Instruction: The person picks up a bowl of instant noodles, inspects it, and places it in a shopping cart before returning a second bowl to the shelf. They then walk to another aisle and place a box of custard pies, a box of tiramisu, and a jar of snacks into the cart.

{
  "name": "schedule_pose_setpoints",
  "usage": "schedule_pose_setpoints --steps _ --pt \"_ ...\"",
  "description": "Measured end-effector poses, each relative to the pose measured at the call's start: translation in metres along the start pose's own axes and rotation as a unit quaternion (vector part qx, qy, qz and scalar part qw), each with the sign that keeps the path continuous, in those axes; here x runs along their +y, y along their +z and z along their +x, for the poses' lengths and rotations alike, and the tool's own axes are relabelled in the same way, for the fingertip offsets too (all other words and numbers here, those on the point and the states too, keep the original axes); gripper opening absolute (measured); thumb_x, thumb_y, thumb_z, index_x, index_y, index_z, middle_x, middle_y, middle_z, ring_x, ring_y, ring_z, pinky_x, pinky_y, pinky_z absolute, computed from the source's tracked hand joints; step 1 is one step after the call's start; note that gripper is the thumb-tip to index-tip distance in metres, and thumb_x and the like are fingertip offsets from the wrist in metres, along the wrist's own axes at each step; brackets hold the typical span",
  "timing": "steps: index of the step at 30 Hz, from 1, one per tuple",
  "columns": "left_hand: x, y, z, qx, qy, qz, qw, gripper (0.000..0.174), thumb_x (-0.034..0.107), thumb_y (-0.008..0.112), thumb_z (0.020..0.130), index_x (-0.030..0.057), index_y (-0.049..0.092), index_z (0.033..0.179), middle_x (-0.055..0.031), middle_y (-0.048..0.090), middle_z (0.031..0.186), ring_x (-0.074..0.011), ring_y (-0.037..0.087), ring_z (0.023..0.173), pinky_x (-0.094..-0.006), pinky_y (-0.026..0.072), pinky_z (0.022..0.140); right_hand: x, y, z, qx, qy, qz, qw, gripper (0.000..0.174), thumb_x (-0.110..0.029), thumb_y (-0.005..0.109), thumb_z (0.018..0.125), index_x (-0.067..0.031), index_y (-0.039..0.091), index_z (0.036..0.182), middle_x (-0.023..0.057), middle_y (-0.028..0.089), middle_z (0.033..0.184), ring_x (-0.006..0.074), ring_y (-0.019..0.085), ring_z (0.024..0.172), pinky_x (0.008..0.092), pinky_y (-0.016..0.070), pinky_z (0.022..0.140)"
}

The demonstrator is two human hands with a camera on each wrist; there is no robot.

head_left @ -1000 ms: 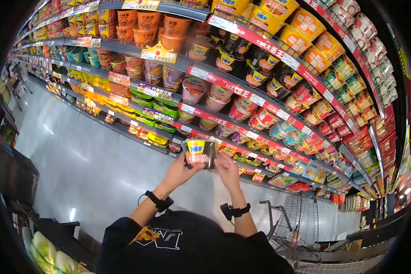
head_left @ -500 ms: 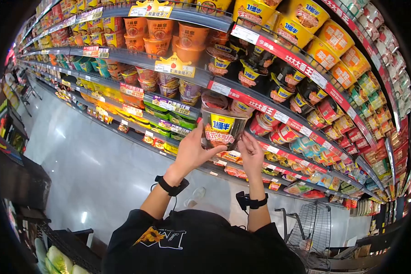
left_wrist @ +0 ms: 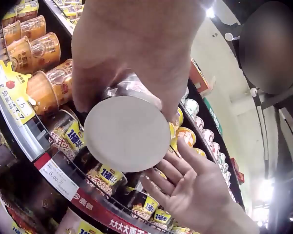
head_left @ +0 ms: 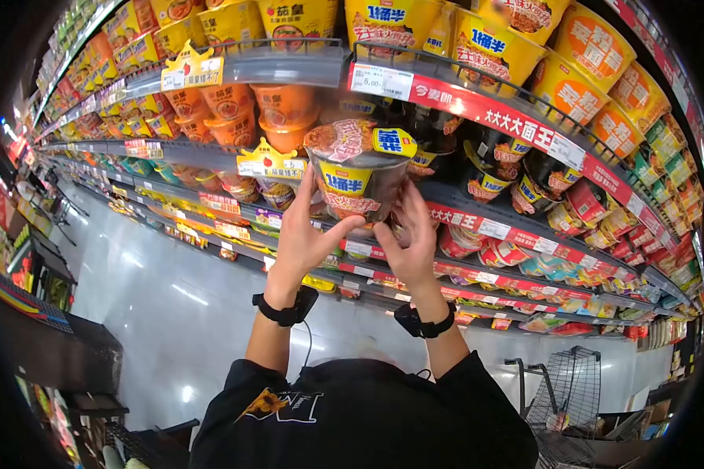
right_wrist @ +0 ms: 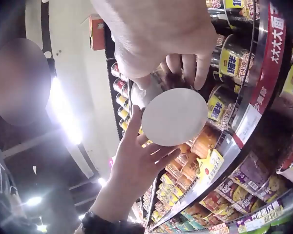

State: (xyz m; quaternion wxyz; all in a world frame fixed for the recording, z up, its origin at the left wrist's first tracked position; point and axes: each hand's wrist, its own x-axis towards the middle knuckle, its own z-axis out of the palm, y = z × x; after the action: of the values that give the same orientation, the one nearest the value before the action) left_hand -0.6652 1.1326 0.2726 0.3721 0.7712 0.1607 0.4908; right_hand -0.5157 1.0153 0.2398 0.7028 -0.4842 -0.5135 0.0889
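Observation:
A black instant noodle cup (head_left: 350,184) with a yellow-and-blue label and a printed lid is up in front of the shelf, between both hands. My left hand (head_left: 299,238) grips its left side, thumb across the lower front and fingers along the wall. On the other side, my right hand (head_left: 414,242) has its fingers loosely extended along the wall, with its thumb by the base. From the left wrist, the pale round bottom (left_wrist: 127,134) of the cup faces the camera. Similar black cups (head_left: 486,180) stand on the shelf just behind it.
A red price rail (head_left: 461,100) with a wire guard edges the shelf of yellow tubs (head_left: 493,48) above. Orange noodle cups (head_left: 285,109) sit to the left behind a yellow crown-shaped sign (head_left: 270,162). A wire shopping cart (head_left: 571,383) stands at the lower right.
The cup has risen from the lower shelves to the black cups' level, and its lid shows now. My right hand has come along its side. The shelf looks closer.

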Motion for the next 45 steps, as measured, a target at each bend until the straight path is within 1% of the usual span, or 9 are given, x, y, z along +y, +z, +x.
schedule_pose_setpoints --steps 5,11,20,23,27,31,32,39,45 --pt "-0.021 0.01 0.033 -0.018 0.007 -0.004 1.0 0.107 0.02 0.089 0.074 -0.0072 0.022 0.153 -0.0263 0.05 0.143 -0.0316 0.056 0.128 -0.0395 0.0549 0.095 0.017 0.004 0.03 -0.021 -0.05 -0.018 0.998 0.095 -0.018 0.078 0.084 0.0089 0.019 0.154 0.0255 0.035 0.154 0.0299 0.045 0.137 0.0402 0.04 0.11" --pt "-0.049 0.024 0.055 -0.002 0.049 -0.026 0.998 0.109 0.018 0.089 0.074 -0.006 0.02 0.154 -0.0248 0.052 0.141 -0.0315 0.058 0.125 -0.0404 0.0499 0.101 0.06 0.015 0.047 0.053 -0.118 -0.046 0.991 0.092 -0.018 0.08 0.083 0.0094 0.021 0.149 0.0274 0.035 0.151 0.0343 0.044 0.137 0.0437 0.0356 0.114" --pt "-0.107 0.022 0.087 0.062 0.11 -0.051 0.991 0.109 0.022 0.092 0.07 -0.0082 0.026 0.15 -0.0274 0.051 0.141 -0.0349 0.055 0.128 -0.0409 0.0456 0.105 0.074 0.056 0.083 0.11 -0.127 -0.159 0.973 0.086 -0.018 0.079 0.084 0.0122 0.026 0.145 0.0309 0.036 0.149 0.0371 0.041 0.138 0.0449 0.0329 0.115" --pt "-0.119 0.025 0.094 0.105 0.084 -0.06 0.989 0.095 0.027 0.093 0.069 -0.0064 0.039 0.139 -0.0265 0.054 0.135 -0.0344 0.059 0.119 -0.0398 0.0479 0.1 0.086 0.064 0.091 0.121 -0.109 -0.225 0.961 0.085 -0.022 0.077 0.087 0.0133 0.027 0.145 0.031 0.038 0.148 0.0371 0.042 0.137 0.0452 0.0324 0.114" --pt "-0.12 0.019 0.11 0.108 0.115 -0.051 0.986 0.081 0.026 0.094 0.065 -0.0042 0.046 0.123 -0.0255 0.046 0.135 -0.0412 0.051 0.124 -0.0439 0.0455 0.101 0.093 0.07 0.096 0.134 -0.088 -0.268 0.95 0.086 -0.021 0.078 0.085 0.0101 0.027 0.147 0.0289 0.04 0.146 0.0364 0.044 0.134 0.0448 0.0336 0.113" --pt "-0.136 0.021 0.106 0.072 0.137 -0.097 0.983 0.036 0.01 0.079 0.082 0.0007 0.056 0.109 -0.0257 0.044 0.13 -0.0413 0.05 0.124 -0.0456 0.0414 0.104 0.092 0.086 0.1 0.168 -0.09 -0.283 0.94 0.085 -0.015 0.08 0.082 0.0073 0.028 0.146 0.027 0.043 0.143 0.0355 0.047 0.132 0.0449 0.0347 0.113" --pt "-0.138 0.019 0.106 0.066 0.149 -0.105 0.981 0.022 0.004 0.069 0.088 0.0006 0.059 0.107 -0.0278 0.042 0.133 -0.0441 0.049 0.126 -0.0473 0.0401 0.107 0.093 0.089 0.1 0.177 -0.084 -0.28 0.94 0.084 -0.013 0.081 0.081 0.0069 0.029 0.144 0.0256 0.044 0.142 0.0348 0.047 0.131 0.045 0.0349 0.112" --pt "-0.156 0.01 0.098 0.005 0.139 -0.091 0.986 0.029 0.004 0.066 0.089 0.0036 0.064 0.119 -0.03 0.041 0.14 -0.0466 0.048 0.127 -0.0489 0.0406 0.107 0.103 0.102 0.101 0.191 -0.039 -0.283 0.939 0.09 -0.012 0.079 0.082 0.0074 0.023 0.149 0.0239 0.042 0.142 0.0328 0.045 0.133 0.045 0.0345 0.113" --pt "-0.157 0.015 0.102 0.005 0.15 -0.05 0.987 0.041 0.01 0.064 0.091 0.0094 0.063 0.131 -0.0287 0.044 0.139 -0.0471 0.046 0.129 -0.0514 0.0398 0.105 0.098 0.101 0.106 0.198 -0.018 -0.346 0.917 0.078 -0.013 0.076 0.083 0.0047 0.035 0.147 0.0225 0.041 0.144 0.0345 0.046 0.132 0.0448 0.0442 0.106"
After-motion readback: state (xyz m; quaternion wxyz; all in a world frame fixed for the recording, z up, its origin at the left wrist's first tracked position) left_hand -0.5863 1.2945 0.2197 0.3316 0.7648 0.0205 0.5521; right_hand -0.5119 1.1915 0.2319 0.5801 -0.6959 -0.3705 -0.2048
